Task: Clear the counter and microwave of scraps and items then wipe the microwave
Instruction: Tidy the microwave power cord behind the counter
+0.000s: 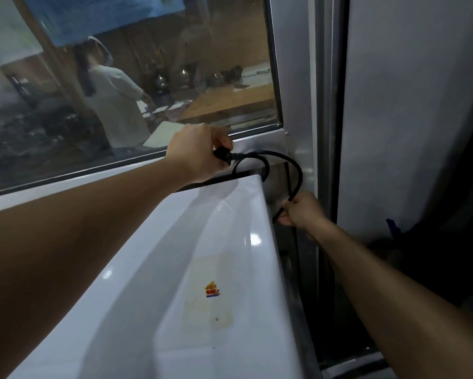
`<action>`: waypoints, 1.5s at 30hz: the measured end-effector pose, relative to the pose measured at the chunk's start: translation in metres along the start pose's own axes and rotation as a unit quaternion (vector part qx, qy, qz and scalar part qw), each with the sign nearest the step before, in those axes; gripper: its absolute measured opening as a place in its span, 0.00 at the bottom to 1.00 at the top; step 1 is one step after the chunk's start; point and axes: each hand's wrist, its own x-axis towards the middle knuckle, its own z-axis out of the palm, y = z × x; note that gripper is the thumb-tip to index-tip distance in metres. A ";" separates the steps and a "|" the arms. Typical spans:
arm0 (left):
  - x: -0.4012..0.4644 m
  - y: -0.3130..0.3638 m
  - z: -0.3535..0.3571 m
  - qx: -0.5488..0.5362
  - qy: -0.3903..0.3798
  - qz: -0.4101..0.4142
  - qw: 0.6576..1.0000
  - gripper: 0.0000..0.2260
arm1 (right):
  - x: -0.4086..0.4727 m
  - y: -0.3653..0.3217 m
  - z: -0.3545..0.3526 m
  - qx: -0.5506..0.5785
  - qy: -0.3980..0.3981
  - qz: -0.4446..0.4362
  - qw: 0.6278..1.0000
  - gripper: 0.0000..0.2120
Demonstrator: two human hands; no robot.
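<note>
A window (pixel 120 77) fills the upper left of the frame, above the microwave (pixel 175 269), whose white top runs up the centre. My left hand (pixel 200 154) grips the black plug (pixel 224 154) at mid-frame. My right hand (pixel 301 209), right of centre, pinches the cord (pixel 292 170) beside the microwave's back corner. I judge it best to feed the loop slowly, keeping it free of that corner.

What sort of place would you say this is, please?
Probably a commercial kitchen's back area: a steel-framed glass window overlooks a wooden serving counter with metal pots, beside a glossy white microwave top.
</note>
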 end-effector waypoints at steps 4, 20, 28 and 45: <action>-0.004 -0.006 0.008 0.003 -0.028 -0.014 1.000 0.13 | -0.003 0.021 0.006 -0.053 -0.074 0.021 0.996 0.18; -0.006 -0.009 0.013 0.006 -0.017 -0.039 0.999 0.14 | -0.017 0.006 -0.031 -0.271 0.118 -0.122 0.947 0.11; -0.007 -0.015 0.010 0.018 0.000 -0.030 0.999 0.14 | -0.008 -0.016 -0.013 -0.048 0.055 -0.104 0.992 0.11; -0.010 -0.021 0.019 0.019 -0.002 -0.035 0.999 0.12 | -0.005 0.004 -0.014 -0.111 -0.110 -0.054 0.986 0.04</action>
